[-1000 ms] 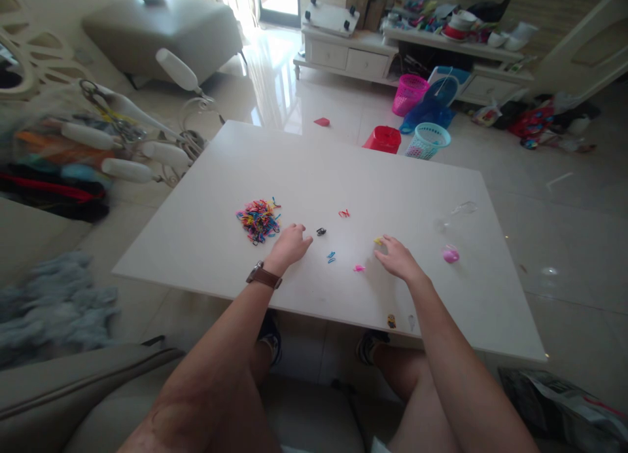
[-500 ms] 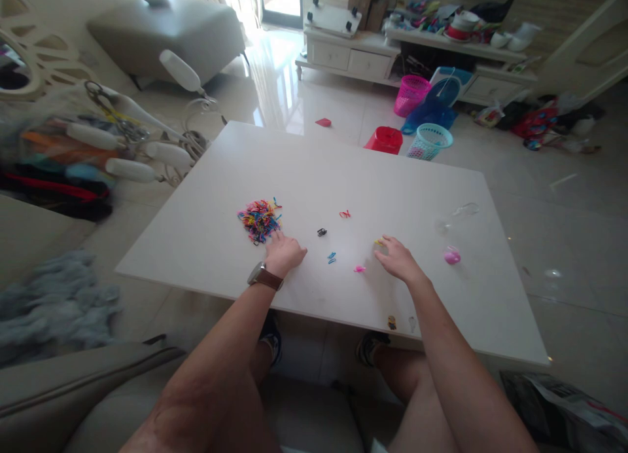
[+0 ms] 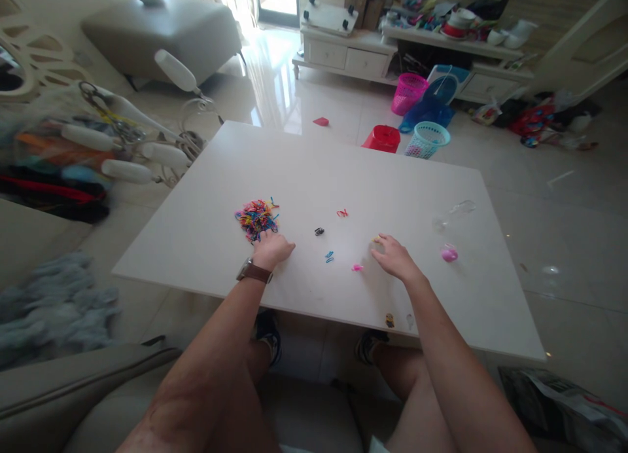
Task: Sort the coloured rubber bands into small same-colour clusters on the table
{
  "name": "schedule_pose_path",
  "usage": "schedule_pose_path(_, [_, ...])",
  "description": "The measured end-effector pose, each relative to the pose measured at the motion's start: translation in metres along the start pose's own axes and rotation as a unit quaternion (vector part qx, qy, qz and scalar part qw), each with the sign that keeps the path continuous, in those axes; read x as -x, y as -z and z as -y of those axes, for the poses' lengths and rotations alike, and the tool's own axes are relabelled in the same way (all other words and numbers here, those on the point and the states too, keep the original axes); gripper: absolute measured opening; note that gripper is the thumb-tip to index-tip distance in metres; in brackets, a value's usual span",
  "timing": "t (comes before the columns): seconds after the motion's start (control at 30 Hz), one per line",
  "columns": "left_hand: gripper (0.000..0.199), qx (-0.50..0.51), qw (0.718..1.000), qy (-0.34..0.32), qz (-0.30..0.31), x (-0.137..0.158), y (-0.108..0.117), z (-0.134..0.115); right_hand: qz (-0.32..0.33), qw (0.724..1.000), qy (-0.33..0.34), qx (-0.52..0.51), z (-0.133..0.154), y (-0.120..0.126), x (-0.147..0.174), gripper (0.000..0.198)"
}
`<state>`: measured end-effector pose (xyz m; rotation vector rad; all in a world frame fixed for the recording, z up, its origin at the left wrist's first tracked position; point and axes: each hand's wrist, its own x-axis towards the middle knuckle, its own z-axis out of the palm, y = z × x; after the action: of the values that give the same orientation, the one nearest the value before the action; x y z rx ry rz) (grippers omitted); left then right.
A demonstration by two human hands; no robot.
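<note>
On the white table (image 3: 304, 171), a heap of small coloured loops (image 3: 255, 216), too small to tell whether clips or bands, lies left of centre. My left hand (image 3: 273, 249), wearing a wrist watch, is open with its fingers over the heap's near edge; the fingertips are partly hidden. My right hand (image 3: 392, 255) rests open, thumb apart from the fingers, with fingertips touching small yellow loops (image 3: 375, 239). Between the hands are separate little groups: black loops (image 3: 319, 231), red loops (image 3: 342, 213), blue loops (image 3: 330, 257) and pink loops (image 3: 357, 268).
To the right sit a pink round object (image 3: 449, 253) and a clear plastic piece (image 3: 462, 207). A small figure charm (image 3: 390, 320) lies by the near edge. Beyond the table stand a red bucket (image 3: 385, 138) and a light-blue basket (image 3: 428, 139). A lamp (image 3: 176, 71) is at left.
My left hand has shifted slightly left and toward me along the heap's near edge. My right hand has barely moved and stays at the yellow loops. The view has shifted a little.
</note>
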<state>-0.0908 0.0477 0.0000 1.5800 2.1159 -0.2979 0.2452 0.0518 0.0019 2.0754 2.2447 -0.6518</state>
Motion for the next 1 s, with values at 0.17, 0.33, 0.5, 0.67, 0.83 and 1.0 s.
schedule_pose_path(0.17, [0.063, -0.013, 1.000, -0.003, -0.016, -0.001, -0.001, 0.001, 0.008, 1.000, -0.002, -0.002, 0.001, 0.002, 0.001, 0.044])
schedule_pose_path(0.33, [0.055, 0.012, 0.999, -0.027, -0.044, 0.000, 0.002, -0.007, 0.000, 1.000, 0.002, -0.008, 0.001, 0.001, 0.000, 0.043])
schedule_pose_path(0.5, [0.031, 0.163, 0.975, -0.139, -0.058, -0.003, 0.003, -0.018, -0.004, 1.000, 0.000, -0.015, 0.000, 0.000, 0.000, 0.042])
schedule_pose_path(0.67, [0.031, 0.380, 0.897, -0.224, 0.011, 0.003, -0.006, -0.033, -0.004, 1.000, 0.001, -0.023, 0.002, 0.000, 0.001, 0.041])
schedule_pose_path(0.83, [0.031, 0.379, 0.884, -0.241, 0.133, 0.009, -0.016, -0.045, -0.002, 1.000, 0.000, -0.027, 0.005, 0.001, 0.002, 0.039])
schedule_pose_path(1.0, [0.030, 0.293, 0.909, -0.267, 0.131, 0.009, -0.023, -0.052, 0.010, 1.000, -0.003, -0.028, 0.007, 0.003, 0.003, 0.040])
